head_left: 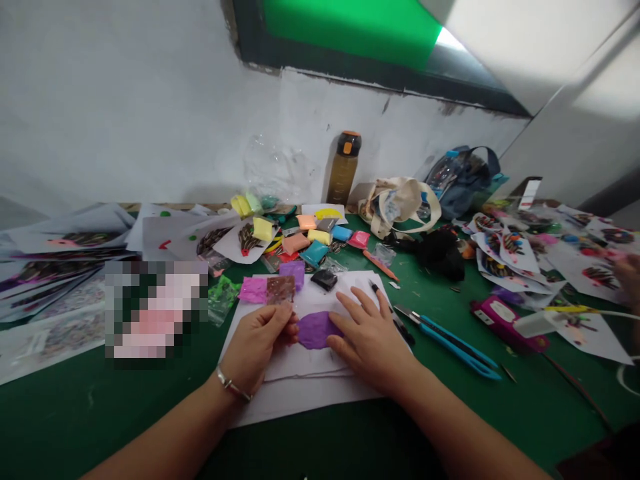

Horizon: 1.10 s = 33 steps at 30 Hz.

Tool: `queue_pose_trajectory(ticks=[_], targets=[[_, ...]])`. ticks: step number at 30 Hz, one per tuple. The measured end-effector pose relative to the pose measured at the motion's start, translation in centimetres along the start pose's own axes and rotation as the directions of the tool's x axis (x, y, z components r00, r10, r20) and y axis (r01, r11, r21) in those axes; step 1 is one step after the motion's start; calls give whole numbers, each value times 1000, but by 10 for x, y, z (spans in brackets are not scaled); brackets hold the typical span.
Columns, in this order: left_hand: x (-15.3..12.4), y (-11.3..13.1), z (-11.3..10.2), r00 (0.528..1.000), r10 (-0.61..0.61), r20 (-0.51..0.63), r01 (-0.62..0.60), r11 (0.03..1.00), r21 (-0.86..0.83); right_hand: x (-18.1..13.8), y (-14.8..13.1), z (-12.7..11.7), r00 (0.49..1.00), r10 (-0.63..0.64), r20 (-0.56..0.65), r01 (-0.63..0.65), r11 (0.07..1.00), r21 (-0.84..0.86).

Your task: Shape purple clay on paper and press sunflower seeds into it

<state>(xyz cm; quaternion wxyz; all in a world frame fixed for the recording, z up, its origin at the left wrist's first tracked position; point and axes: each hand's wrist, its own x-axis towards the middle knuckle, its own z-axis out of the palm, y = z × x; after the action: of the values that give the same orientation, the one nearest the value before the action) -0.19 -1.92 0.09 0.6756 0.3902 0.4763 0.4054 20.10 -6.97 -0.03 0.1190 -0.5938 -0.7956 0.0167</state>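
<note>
Green table (60,423), white paper (310,393), two hands: the right hand (373,340) with fingers spread, the left hand (257,337) with fingers pinched together, their hold unclear, flanking one purple clay sheet (315,331) at centre frame. Likely light, soft, easily dented, it is best held by its rim. Just above: one brown packet (283,291), one pink packet (253,291), one black packet (325,279).

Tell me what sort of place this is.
Likely a craft workspace: what looks like flattened purple clay lies on white paper, with small colorful packets behind it and decorated sheets on the left.
</note>
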Motion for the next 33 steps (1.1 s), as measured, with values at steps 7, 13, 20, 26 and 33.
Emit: queue_pose_trajectory(ticks=[7,13,20,26,33], targets=[[-4,3,2,1000,7,-1,-7,1000,19,4,-11,-7,967,26,-255,39,969,244],[-18,10,5,992,64,113,-83,981,174,22,-49,-19,985,69,-156,21,857,515],[-23,8,5,979,70,191,-113,968,224,27,-53,-18,989,62,-135,30,807,590],[-20,8,3,973,2,232,-53,975,217,20,-45,-9,981,73,-181,55,786,615],[-20,8,3,968,-52,244,17,990,143,20,-44,-10,985,77,-156,45,753,657]])
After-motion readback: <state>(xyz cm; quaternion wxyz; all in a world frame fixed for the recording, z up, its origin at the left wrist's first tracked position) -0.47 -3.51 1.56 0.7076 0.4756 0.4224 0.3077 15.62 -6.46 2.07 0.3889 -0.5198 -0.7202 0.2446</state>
